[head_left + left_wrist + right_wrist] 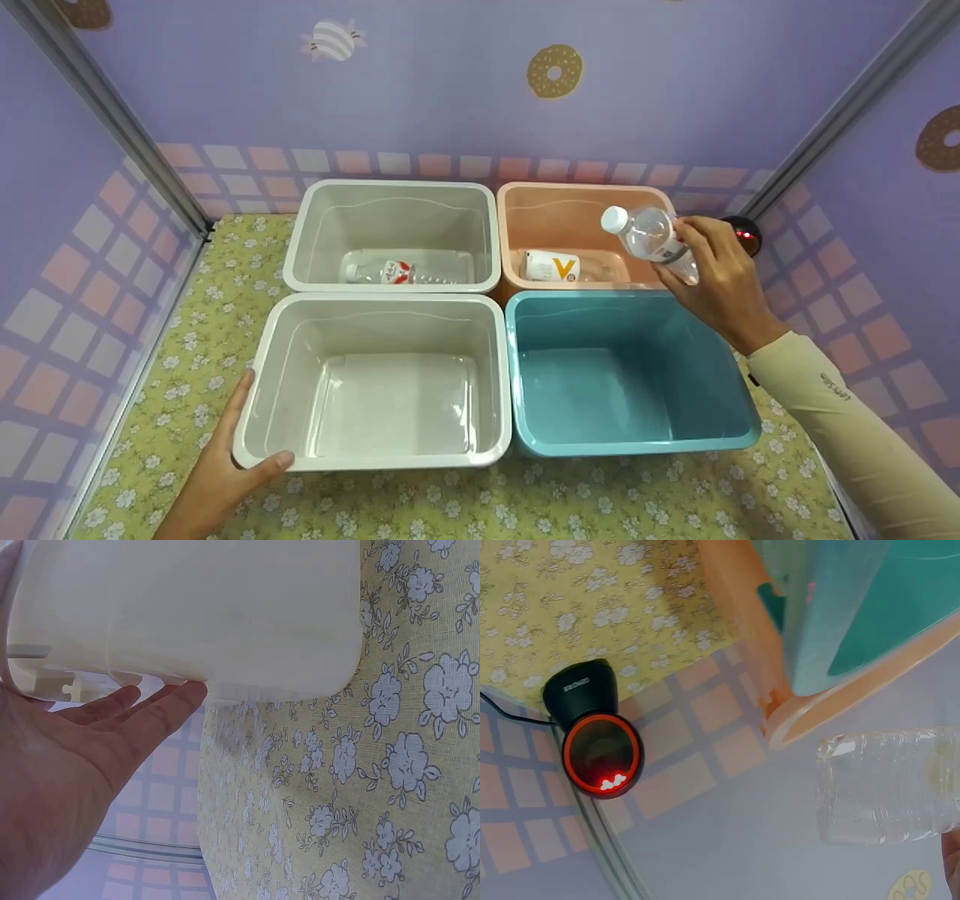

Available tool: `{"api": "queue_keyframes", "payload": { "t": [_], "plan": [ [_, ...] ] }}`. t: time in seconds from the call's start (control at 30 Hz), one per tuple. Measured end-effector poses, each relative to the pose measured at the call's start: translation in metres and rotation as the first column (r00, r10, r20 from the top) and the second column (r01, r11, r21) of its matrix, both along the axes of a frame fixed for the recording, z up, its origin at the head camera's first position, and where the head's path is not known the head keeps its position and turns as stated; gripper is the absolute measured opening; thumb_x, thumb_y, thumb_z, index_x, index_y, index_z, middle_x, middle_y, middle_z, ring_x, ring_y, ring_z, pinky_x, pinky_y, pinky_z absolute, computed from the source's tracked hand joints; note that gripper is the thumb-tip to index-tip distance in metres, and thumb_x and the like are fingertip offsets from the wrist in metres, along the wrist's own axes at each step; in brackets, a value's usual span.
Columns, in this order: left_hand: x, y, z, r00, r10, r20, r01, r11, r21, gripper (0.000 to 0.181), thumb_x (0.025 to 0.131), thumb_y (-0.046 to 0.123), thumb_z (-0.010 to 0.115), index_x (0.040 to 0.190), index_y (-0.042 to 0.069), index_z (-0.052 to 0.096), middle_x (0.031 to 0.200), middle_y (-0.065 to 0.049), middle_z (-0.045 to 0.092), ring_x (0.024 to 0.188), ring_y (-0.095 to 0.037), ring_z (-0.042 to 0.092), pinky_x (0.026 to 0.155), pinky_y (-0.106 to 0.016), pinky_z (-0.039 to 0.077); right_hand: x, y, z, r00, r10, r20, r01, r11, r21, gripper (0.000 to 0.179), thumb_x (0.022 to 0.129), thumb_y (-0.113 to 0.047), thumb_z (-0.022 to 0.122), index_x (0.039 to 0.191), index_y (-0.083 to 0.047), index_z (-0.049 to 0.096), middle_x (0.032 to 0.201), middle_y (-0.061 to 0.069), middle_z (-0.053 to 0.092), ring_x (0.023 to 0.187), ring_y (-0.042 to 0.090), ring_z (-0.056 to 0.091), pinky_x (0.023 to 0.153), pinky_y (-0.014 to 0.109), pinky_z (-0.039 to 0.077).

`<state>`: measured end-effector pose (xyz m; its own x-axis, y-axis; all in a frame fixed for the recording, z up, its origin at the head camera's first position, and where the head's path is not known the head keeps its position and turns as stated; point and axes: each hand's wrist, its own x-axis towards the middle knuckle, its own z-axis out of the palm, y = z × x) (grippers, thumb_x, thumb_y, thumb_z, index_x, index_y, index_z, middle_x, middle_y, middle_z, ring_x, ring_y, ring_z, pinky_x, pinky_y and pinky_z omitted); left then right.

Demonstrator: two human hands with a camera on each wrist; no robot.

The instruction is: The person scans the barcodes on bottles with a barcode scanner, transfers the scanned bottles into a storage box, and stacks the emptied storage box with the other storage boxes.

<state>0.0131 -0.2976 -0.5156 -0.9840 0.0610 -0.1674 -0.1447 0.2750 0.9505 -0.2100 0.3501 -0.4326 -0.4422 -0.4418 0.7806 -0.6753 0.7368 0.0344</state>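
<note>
My right hand (718,277) holds a clear plastic bottle (648,234) with a white cap, tilted above the peach bin (585,195) and the back of the blue bin (637,448). The bottle's base end faces the camera in the right wrist view. At the front-left corner of the near white bin (375,459), my left hand (225,465) rests with fingers extended along the outside and the thumb over the front rim. In the left wrist view the fingers (161,716) touch the bin's outer wall. The near white bin and the blue bin have bare floors.
A clear bottle with a red and white label (397,272) lies in the back grey-white bin (397,187). Inside the peach bin lies a bottle with a white and orange label (553,266). A black scanner with red lights (604,754) stands at the back right. Walls enclose the floral-covered table (180,360).
</note>
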Motion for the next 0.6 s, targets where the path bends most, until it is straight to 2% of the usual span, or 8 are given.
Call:
{"api": "queue_keyframes", "payload": {
  "t": [0.1, 0.27, 0.6],
  "plan": [
    [0.001, 0.000, 0.000, 1.000, 0.003, 0.002, -0.003, 1.000, -0.014, 0.113, 0.103, 0.012, 0.077, 0.176, 0.049, -0.001, 0.181, -0.026, 0.006, 0.141, -0.060, 0.048, 0.094, -0.036, 0.062, -0.001, -0.006, 0.000, 1.000, 0.014, 0.000, -0.014, 1.000, 0.004, 0.077, 0.072, 0.000, 0.104, 0.140, 0.005, 0.068, 0.132, 0.027, 0.067, 0.115, 0.045, 0.066, 0.101, 0.060, 0.060],
    [0.001, 0.000, 0.001, 1.000, 0.001, 0.006, -0.001, 1.000, 0.023, 0.113, 0.103, 0.009, 0.076, 0.176, 0.047, -0.001, 0.180, -0.028, 0.007, 0.139, -0.061, 0.049, 0.093, -0.037, 0.063, -0.002, -0.015, 0.003, 0.999, 0.026, 0.020, -0.027, 0.999, 0.019, 0.076, 0.074, -0.001, 0.103, 0.140, 0.005, 0.066, 0.132, 0.027, 0.067, 0.117, 0.044, 0.065, 0.102, 0.057, 0.059],
    [0.001, 0.000, 0.001, 1.000, -0.006, -0.009, 0.006, 1.000, 0.009, 0.111, 0.104, 0.010, 0.075, 0.176, 0.047, 0.000, 0.181, -0.025, 0.005, 0.142, -0.061, 0.046, 0.093, -0.036, 0.061, -0.006, -0.033, 0.004, 0.998, 0.049, 0.032, -0.052, 0.996, 0.072, 0.075, 0.076, -0.004, 0.102, 0.140, 0.006, 0.064, 0.131, 0.027, 0.067, 0.116, 0.044, 0.066, 0.097, 0.064, 0.062]
  ]
}}
